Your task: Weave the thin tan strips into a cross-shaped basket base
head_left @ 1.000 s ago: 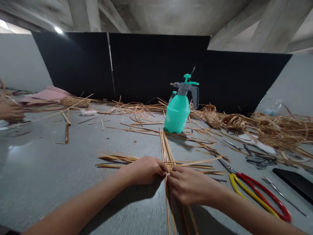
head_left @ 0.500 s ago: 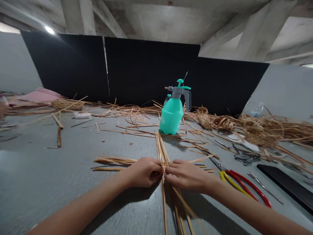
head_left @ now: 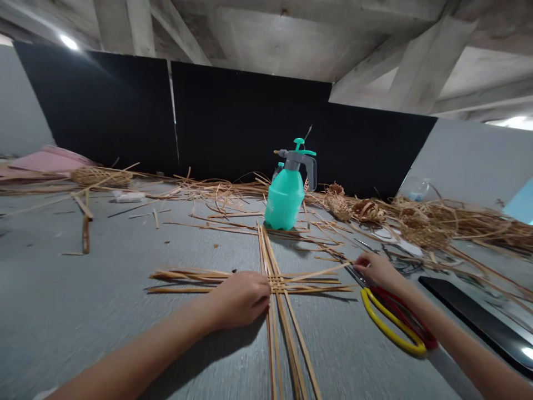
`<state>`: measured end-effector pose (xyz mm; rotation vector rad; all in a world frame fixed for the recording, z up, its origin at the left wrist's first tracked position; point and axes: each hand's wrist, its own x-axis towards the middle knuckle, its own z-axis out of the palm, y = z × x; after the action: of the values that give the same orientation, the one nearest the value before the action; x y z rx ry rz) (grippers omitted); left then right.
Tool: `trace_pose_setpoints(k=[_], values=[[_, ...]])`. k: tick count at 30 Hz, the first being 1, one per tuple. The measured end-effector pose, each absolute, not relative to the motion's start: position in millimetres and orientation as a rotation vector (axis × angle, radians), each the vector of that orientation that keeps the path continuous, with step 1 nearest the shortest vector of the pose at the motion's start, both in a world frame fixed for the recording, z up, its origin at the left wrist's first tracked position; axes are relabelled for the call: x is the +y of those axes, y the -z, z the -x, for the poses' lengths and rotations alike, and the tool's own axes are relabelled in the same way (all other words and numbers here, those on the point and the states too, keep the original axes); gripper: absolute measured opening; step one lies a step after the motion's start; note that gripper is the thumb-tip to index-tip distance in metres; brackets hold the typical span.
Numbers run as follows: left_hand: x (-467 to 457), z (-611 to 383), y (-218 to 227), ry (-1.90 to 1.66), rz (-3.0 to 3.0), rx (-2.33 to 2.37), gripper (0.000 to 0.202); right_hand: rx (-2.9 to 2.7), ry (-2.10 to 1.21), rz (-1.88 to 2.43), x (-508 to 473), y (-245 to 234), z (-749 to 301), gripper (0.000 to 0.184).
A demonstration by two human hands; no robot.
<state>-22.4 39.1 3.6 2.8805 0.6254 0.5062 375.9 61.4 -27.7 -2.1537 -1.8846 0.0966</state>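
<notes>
Low center of the frame, a small woven square of cane strips [head_left: 275, 284] sits at the crossing, with only this patch woven and the long strip ends [head_left: 183, 274] unwoven on every side. Left hand [head_left: 239, 300] lies flat against it, pressing. At lower right, right hand [head_left: 375, 269] curls at the scissors [head_left: 387, 331] (gripping or not, I cannot tell).

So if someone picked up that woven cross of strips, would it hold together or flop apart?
The woven cross of flat cane strips would probably feel very light, since the strips are thin. They lie straight, so each seems fairly stiff. Only the small centre is interlaced, so it would likely slide apart unless held there, beside the left hand.
</notes>
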Motion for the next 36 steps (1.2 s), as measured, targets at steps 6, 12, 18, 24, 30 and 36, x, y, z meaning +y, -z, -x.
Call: trace_pose_setpoints(k=[6, 12, 18, 24, 30, 36], values=[[32.9, 19.4, -0.9, -0.556, -2.979, 0.687, 0.014, -1.879, -0.040, 2.125, 62.5, 27.8, -376.9, 0.009], [33.0, 19.9, -2.3, -0.545, -3.006, 0.694, 0.012, -1.751, 0.056, 2.129, 48.5, -26.7, -402.0, 0.012], [29.8, 19.1, -4.2, -0.453, -3.021, 0.733, 0.011, -1.372, -0.214, 1.790, 46.5, -52.8, -378.6, 0.028], [40.4, 21.7, 0.6, -0.842, -2.405, 0.891, 0.015, -1.494, -0.651, 1.417, 52.8, -57.5, -270.3, 0.037], [48.7, 25.8, -12.2, -1.152, -2.038, 0.989, 0.021, -1.960, -0.757, 1.138, 55.7, -63.5, -166.4, 0.027], [48.5, 24.0, -17.2, -1.214, -1.746, 0.913, 0.013, -1.858, -0.851, 1.022, 66.4, -35.6, -126.7, 0.024]])
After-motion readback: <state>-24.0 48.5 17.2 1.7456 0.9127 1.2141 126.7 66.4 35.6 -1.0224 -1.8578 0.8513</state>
